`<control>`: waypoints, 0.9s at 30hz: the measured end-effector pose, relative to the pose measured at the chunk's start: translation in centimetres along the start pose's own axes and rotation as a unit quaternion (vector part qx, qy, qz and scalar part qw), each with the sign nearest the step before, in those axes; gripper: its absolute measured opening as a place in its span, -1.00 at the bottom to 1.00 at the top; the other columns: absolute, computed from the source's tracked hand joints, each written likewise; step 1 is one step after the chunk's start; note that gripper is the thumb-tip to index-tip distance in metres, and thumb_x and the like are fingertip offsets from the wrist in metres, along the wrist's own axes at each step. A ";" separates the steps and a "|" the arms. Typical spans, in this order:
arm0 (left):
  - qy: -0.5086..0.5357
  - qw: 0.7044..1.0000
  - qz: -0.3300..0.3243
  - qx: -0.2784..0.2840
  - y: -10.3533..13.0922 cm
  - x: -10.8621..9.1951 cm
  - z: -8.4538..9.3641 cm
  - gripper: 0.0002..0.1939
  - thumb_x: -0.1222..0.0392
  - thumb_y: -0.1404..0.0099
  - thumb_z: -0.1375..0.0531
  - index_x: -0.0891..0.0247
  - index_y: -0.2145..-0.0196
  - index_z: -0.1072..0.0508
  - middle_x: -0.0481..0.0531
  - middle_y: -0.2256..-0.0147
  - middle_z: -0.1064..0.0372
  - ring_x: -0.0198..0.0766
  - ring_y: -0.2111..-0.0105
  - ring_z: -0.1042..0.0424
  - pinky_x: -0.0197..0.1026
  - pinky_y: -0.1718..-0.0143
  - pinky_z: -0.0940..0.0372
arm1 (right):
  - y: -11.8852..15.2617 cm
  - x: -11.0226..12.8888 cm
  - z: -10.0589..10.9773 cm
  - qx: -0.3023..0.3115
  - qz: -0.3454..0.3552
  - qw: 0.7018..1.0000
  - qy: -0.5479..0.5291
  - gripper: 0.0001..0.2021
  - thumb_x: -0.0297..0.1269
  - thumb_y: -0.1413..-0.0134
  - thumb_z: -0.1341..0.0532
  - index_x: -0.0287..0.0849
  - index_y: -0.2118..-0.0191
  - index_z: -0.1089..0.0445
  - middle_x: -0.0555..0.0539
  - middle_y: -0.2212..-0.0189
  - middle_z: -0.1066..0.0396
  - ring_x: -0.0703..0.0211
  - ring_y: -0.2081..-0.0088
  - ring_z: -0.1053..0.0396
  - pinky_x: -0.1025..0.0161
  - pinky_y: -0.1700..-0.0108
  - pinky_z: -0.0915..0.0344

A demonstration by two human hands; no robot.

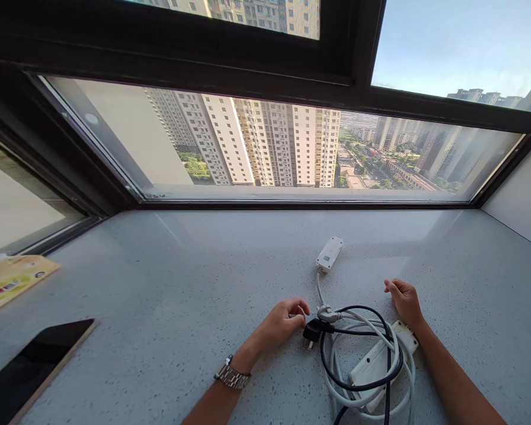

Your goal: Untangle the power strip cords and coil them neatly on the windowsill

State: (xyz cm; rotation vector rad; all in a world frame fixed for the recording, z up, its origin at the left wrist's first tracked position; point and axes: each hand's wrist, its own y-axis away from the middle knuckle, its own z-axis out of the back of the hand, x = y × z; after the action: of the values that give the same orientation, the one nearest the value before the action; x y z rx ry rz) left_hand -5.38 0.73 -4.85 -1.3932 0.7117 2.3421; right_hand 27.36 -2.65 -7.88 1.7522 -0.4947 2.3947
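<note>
Cables (367, 388), black and white, are lying loosely tangled between the hands, partly crossing a white power strip (371, 363). The left hand (285, 321) is standing partly open, fingers curled, just beside the black plug (313, 330); contact cannot be confirmed. The right hand (407, 302) is forming a loose fist beyond the strip, any contents hidden. The surface (230, 260) is showing a pale, speckled finish. A white box (329, 254) is lying ahead, between the hands. A dark flat device (39, 366) and yellow packet (12, 283) are lying well left of the left hand. Beyond both hands, a dark-framed window (247, 77) is facing high-rise buildings (269, 141).
</note>
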 end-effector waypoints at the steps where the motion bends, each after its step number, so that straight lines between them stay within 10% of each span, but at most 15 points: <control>1: 0.000 1.000 0.000 0.000 0.0 0.0 0.0 -0.75 0.12 -0.01 -0.03 0.27 0.37 -0.38 0.00 0.48 -0.42 -0.17 0.37 -0.40 -0.20 0.29 -0.25 | 0.0 0.0 0.0 0.000 -0.002 1.000 0.000 -0.52 0.20 0.02 -0.16 -0.14 0.63 -0.28 0.16 0.79 0.09 0.36 0.73 0.17 0.31 0.68 0.15; 27: 0.028 1.000 0.000 0.012 0.4 -0.4 0.1 -0.71 0.17 0.05 -0.09 0.29 0.32 -0.38 -0.03 0.45 -0.33 -0.26 0.42 -0.30 -0.23 0.33 -0.23 | -0.1 -0.2 0.0 0.005 0.002 1.000 -0.013 -0.51 0.21 0.02 -0.16 -0.14 0.62 -0.27 0.19 0.80 0.14 0.39 0.73 0.22 0.32 0.70 0.20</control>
State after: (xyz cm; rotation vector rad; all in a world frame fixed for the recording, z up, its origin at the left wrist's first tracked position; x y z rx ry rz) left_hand -5.42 0.45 -4.41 -1.4534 0.7529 2.2951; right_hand 27.44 -2.57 -8.06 1.7889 -0.4920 2.3848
